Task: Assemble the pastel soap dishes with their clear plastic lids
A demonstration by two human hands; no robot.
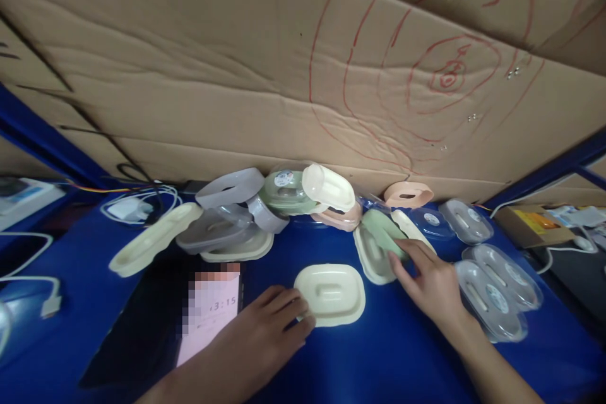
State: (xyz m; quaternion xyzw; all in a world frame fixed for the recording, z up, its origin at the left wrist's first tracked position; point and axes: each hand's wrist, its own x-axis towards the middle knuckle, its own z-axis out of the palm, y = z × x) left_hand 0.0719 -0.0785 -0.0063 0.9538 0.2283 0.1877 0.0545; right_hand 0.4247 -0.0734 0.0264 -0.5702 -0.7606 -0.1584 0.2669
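My left hand [272, 322] rests on the blue table, its fingers curled against the left edge of a cream oval lid [331, 293] that lies flat in front of me. My right hand [428, 281] reaches forward, fingers extended, with the fingertips touching a pale green oval piece [382, 230] leaning on a cream dish [372, 259]. Neither hand has lifted anything.
A heap of grey, green, cream and pink oval dishes and lids [265, 208] lies along the cardboard wall [284, 76]. Clear plastic lids [497, 290] sit at the right. A phone [211, 315] lies at the left, with white cables [137, 205] beyond.
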